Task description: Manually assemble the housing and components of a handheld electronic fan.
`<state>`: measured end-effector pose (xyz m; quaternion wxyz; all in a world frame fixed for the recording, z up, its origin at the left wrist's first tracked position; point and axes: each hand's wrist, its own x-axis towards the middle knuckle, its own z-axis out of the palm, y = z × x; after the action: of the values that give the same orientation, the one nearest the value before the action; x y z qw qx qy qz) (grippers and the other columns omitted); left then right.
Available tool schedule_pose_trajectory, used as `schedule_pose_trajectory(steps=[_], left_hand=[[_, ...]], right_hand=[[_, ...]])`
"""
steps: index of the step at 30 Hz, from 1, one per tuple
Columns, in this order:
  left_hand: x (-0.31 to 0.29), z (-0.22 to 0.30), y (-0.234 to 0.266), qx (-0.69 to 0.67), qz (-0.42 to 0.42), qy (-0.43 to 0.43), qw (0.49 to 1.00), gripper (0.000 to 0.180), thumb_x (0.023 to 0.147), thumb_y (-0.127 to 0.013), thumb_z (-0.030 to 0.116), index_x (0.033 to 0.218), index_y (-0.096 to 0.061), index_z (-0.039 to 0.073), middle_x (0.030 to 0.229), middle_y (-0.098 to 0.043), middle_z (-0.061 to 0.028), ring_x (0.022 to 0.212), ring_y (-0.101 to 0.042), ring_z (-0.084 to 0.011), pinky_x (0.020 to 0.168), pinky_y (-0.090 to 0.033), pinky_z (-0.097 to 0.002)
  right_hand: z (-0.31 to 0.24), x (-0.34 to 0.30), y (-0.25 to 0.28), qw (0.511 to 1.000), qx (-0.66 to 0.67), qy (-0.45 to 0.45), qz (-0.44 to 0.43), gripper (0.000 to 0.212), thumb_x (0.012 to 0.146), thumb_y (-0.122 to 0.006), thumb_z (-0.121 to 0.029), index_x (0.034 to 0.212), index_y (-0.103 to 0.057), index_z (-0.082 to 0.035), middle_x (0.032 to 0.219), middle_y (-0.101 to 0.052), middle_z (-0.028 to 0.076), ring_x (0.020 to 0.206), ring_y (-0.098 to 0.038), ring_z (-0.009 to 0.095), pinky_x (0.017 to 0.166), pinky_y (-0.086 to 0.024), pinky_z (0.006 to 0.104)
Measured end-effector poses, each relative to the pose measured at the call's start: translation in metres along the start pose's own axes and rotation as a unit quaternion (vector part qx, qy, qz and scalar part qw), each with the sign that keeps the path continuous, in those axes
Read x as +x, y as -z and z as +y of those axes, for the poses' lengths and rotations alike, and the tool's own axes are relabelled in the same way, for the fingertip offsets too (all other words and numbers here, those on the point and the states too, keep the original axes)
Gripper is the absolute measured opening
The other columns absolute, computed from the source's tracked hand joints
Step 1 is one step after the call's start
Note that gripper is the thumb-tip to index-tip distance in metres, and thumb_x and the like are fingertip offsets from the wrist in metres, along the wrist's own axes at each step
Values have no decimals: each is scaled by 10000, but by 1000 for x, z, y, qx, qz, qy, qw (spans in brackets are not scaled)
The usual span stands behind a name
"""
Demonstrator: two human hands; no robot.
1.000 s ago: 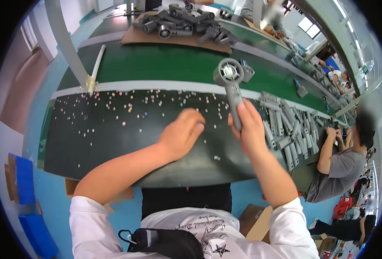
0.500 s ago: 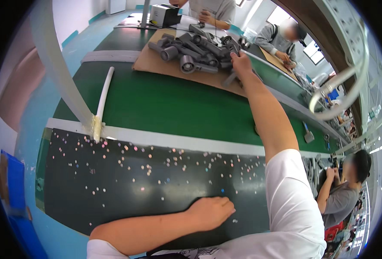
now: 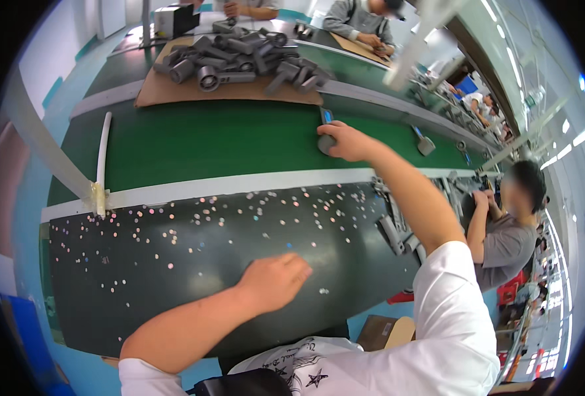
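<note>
My right hand (image 3: pixel 346 141) reaches far over the green conveyor belt (image 3: pixel 206 142). Its fingers and thumb close round the round head of a grey handheld fan (image 3: pixel 327 117), whose handle with a blue patch points away from me. Part of the fan's head is hidden by the fingers. My left hand (image 3: pixel 276 280) is over the near part of the dark work table (image 3: pixel 193 317), fingers curled in and pressed together. Whatever it may hold is hidden. Beyond the belt, many similar grey fans lie heaped (image 3: pixel 240 56) on a brown cardboard sheet (image 3: pixel 154 89).
Small pale and coloured dots (image 3: pixel 206 211) are scattered across the table. A white rail (image 3: pixel 240 179) divides table from belt. More grey parts (image 3: pixel 395 234) lie at the table's right end, beside a seated co-worker (image 3: pixel 514 231). Another fan (image 3: pixel 424 142) lies further right on the belt.
My right hand has come back from the heap to the belt and now grips a fan that was mostly behind my forearm. The whole view has shifted; my left hand stays curled over the table.
</note>
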<state>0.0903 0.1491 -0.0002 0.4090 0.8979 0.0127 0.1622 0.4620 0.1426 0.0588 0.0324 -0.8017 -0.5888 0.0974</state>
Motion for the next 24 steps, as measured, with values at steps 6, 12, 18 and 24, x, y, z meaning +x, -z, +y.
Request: schedule_pose_trajectory(steps=[6, 12, 18, 24], left_hand=[[-1, 9, 17, 100, 180, -57, 977, 541, 842, -679, 184, 1315, -489, 3, 1306, -500, -193, 1187, -500, -376, 1026, -400, -453], [-15, 62, 6, 214, 65, -111, 968, 605, 771, -723, 200, 1277, -493, -39, 1256, -547, -204, 1058, -571, -385, 890, -474, -472], [-70, 76, -39, -41, 106, 12, 993, 360, 937, -578, 259, 1145, -479, -18, 1008, -625, -144, 652, -612, -257, 549, -495, -361], [-95, 102, -61, -568, 165, 198, 782, 490, 1052, -262, 420, 1202, -433, -14, 949, -575, -180, 538, -572, -202, 396, -448, -283]], right_hand=[[-111, -145, -22, 747, 647, -58, 139, 500, 953, -595, -245, 1377, -391, -76, 1080, -595, 167, 711, -673, 247, 544, -564, 317], [-171, -262, -57, 502, 863, 12, -44, 567, 996, -486, -434, 1406, -331, -75, 1100, -594, 178, 733, -680, 280, 524, -568, 334], [-117, -286, -59, 897, 353, -46, 263, 440, 951, -569, -325, 1258, -516, -14, 1065, -647, 137, 863, -670, 277, 700, -546, 374], [-50, -275, -93, 935, -105, -133, 311, 233, 805, -617, -108, 1030, -619, -48, 959, -629, 82, 927, -563, 278, 774, -494, 407]])
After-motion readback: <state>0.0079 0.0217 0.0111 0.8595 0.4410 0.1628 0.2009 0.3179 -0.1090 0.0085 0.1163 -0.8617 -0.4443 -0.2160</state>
